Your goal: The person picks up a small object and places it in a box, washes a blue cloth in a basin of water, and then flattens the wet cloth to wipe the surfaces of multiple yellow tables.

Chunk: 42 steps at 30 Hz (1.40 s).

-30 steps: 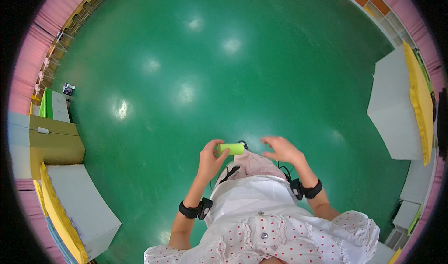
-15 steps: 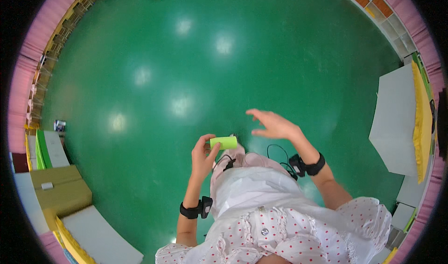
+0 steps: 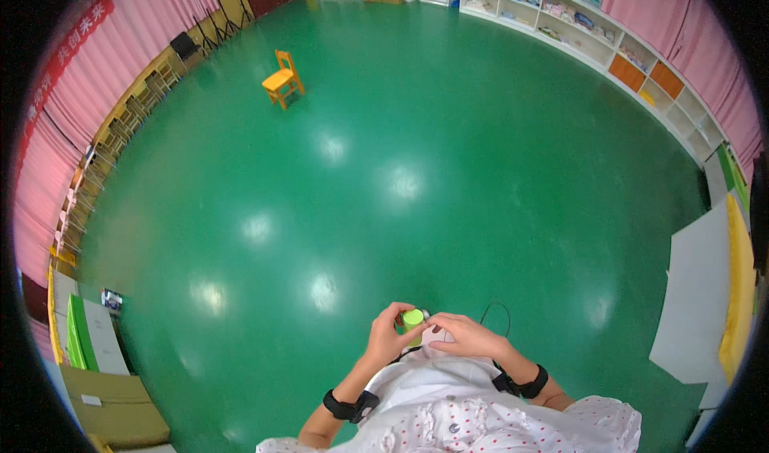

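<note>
My left hand [image 3: 386,338] is wrapped round a lime-green cylinder [image 3: 412,318], held upright in front of my waist with its round end facing up. My right hand [image 3: 466,335] is close beside the cylinder's right side, its fingers curved and its thumb apart from them. Whether the right fingertips touch the cylinder I cannot tell. The cylinder's lower part is partly hidden by my left hand. Both wrists carry black bands.
A small yellow wooden chair [image 3: 283,79] stands on the green floor [image 3: 481,197] ahead. White shelves [image 3: 577,28] curve along the far right. Grey-white panels with yellow edges [image 3: 695,293] stand at the right, and an olive box [image 3: 112,405] at the lower left. A thin black cable [image 3: 508,318] lies near my right hand.
The cylinder has turned from lying sideways to upright in my left hand. My right hand has come in from the right to beside it. The view has tilted up, showing the whole chair.
</note>
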{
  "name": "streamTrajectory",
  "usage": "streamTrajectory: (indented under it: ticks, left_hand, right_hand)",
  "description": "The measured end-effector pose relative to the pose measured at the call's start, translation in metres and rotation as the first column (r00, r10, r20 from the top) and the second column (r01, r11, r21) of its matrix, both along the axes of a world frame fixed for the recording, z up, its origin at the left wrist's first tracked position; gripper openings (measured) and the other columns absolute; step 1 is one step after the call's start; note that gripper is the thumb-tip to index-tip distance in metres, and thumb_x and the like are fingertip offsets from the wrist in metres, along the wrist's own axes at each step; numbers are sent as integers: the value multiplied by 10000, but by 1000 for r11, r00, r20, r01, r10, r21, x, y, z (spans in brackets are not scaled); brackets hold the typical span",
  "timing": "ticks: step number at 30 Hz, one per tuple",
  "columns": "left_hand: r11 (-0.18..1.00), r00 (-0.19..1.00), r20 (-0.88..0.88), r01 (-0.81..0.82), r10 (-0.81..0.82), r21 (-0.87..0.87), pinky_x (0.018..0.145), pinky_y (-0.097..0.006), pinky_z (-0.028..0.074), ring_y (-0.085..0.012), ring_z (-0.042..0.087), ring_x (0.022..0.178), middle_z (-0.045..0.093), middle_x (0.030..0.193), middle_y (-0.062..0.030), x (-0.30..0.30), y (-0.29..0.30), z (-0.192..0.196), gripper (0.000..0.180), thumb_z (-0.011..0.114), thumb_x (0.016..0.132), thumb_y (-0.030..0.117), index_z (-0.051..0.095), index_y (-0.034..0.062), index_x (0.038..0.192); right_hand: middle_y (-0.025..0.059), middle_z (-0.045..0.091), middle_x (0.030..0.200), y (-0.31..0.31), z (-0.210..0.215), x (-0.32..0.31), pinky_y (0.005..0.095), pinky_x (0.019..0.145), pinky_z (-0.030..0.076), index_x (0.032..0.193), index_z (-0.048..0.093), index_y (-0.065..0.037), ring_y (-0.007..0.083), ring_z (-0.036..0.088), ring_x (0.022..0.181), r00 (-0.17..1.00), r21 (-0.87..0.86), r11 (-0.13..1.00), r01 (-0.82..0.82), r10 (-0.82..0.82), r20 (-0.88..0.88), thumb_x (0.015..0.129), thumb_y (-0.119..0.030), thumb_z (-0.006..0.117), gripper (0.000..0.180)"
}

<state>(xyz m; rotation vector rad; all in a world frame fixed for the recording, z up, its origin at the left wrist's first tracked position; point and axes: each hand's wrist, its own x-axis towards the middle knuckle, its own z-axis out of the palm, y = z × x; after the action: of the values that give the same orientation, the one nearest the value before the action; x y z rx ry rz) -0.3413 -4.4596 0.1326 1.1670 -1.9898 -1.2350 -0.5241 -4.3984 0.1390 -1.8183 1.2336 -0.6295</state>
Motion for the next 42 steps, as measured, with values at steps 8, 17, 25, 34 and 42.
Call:
streamTrajectory:
  ticks: [8, 17, 25, 34, 42]
  left_hand:
    - [962, 974, -180, -172, 135, -212, 605, -295, 459, -188, 550, 675, 593, 875, -87, -85, -279, 6, 424, 769, 643, 168, 551, 32, 981]
    - [970, 969, -82, 239, -234, 47, 706, -297, 492, -189, 613, 815, 622, 942, -91, -230, -639, 18, 434, 726, 715, 214, 528, 39, 1060]
    - [845, 850, -39, 527, -526, 95, 661, -274, 477, -140, 584, 772, 614, 888, -55, -410, -949, 15, 437, 734, 711, 234, 551, 51, 1063]
    - [946, 946, -45, 318, -321, -72, 611, -273, 468, -145, 559, 645, 602, 801, -71, -581, -1243, 53, 498, 742, 678, 209, 483, 29, 1064]
    - [842, 878, -397, 414, -268, 346, 721, -257, 470, -125, 563, 867, 589, 958, -85, -701, -1517, 15, 339, 624, 791, 70, 460, 17, 1083]
  right_hand:
    - [198, 497, 1138, -296, 13, -81, 417, 831, 441, 1331, 205, -80, 344, 539, 985, 988, 14, 1000, -14, 12, 151, 767, -157, 621, 704]
    - [188, 511, 1149, -598, 22, -222, 398, 819, 459, 1376, 159, -140, 295, 582, 933, 988, 196, 976, 93, -115, 107, 777, -208, 623, 760]
    - [225, 345, 1306, -881, 9, -395, 409, 916, 397, 1338, 227, -73, 361, 467, 1110, 996, 85, 993, 78, -82, 43, 726, -381, 681, 822]
    - [183, 342, 1279, -1215, 33, -541, 400, 835, 459, 1199, 455, -118, 358, 490, 1047, 955, -293, 909, 296, -289, 65, 690, -273, 705, 588]
    - [115, 427, 1205, -1499, 28, -694, 356, 846, 442, 1190, 492, -97, 261, 487, 1066, 991, -367, 920, 134, -114, 76, 790, -151, 619, 423]
